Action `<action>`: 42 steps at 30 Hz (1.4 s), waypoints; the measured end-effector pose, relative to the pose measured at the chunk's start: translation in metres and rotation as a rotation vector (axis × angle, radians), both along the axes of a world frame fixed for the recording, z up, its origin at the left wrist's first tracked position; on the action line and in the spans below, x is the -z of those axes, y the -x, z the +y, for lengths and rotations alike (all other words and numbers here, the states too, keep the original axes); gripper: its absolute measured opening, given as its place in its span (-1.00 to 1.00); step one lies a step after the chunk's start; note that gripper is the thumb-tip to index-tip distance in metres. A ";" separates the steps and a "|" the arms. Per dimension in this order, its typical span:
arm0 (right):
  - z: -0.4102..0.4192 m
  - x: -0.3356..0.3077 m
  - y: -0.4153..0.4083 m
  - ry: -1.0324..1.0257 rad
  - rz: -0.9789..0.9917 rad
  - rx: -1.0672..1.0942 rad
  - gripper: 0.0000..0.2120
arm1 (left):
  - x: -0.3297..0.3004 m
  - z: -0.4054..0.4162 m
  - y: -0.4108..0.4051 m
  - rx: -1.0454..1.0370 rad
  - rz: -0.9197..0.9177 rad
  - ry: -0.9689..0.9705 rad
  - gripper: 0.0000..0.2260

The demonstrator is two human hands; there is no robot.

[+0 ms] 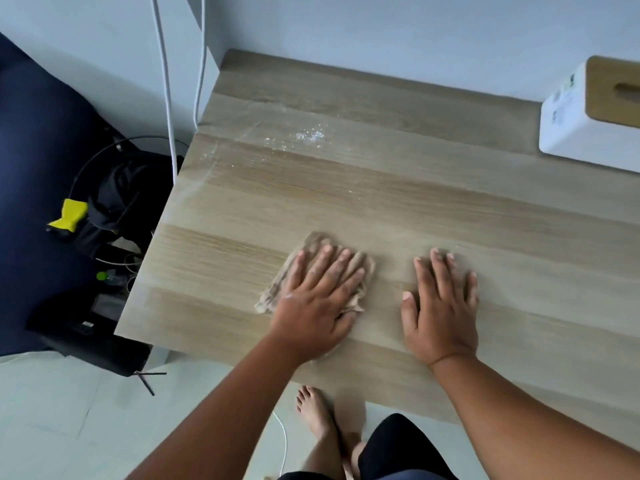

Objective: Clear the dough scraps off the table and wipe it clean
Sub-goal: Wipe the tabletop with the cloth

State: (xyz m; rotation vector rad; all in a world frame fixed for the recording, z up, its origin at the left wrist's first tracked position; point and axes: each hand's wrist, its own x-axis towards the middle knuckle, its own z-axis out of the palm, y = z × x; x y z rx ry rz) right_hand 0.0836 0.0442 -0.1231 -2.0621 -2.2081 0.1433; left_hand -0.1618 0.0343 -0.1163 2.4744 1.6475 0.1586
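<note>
A light wooden table (pixel 381 202) fills the middle of the view. My left hand (pixel 318 299) lies flat, fingers spread, pressing a beige cloth (pixel 313 242) onto the table near its front left part. My right hand (pixel 441 306) rests flat on the bare wood just to the right of the cloth, holding nothing. A patch of white flour and small crumbs (pixel 308 135) lies farther back on the table, with faint floury streaks (pixel 211 157) toward the left edge.
A white box with a wooden lid (pixel 588 116) stands at the back right by the wall. Two white cables (pixel 166 81) hang past the table's left edge. Dark bags, wires and a yellow object (pixel 69 214) crowd the floor at left. My bare feet (pixel 315 414) stand below the front edge.
</note>
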 end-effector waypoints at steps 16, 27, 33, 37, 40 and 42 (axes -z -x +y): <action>0.000 -0.002 0.000 0.029 -0.005 -0.004 -0.38 | -0.015 0.140 -0.040 -0.162 0.044 0.177 -0.37; -0.001 -0.003 -0.001 0.013 -0.015 -0.007 -0.34 | -0.003 0.010 0.024 0.406 -0.001 0.018 -0.44; 0.000 -0.004 0.000 0.046 -0.017 -0.005 -0.34 | -0.007 0.052 0.097 0.121 0.089 0.045 -0.39; 0.000 -0.003 0.000 0.054 -0.028 -0.002 -0.34 | -0.009 0.093 0.061 -0.209 0.107 0.103 -0.37; 0.000 -0.003 0.000 0.044 -0.027 -0.003 -0.35 | -0.011 0.104 0.015 -0.107 0.107 0.127 -0.38; -0.001 -0.004 0.000 0.029 -0.021 -0.006 -0.35 | -0.009 0.089 -0.016 0.106 0.100 0.091 -0.39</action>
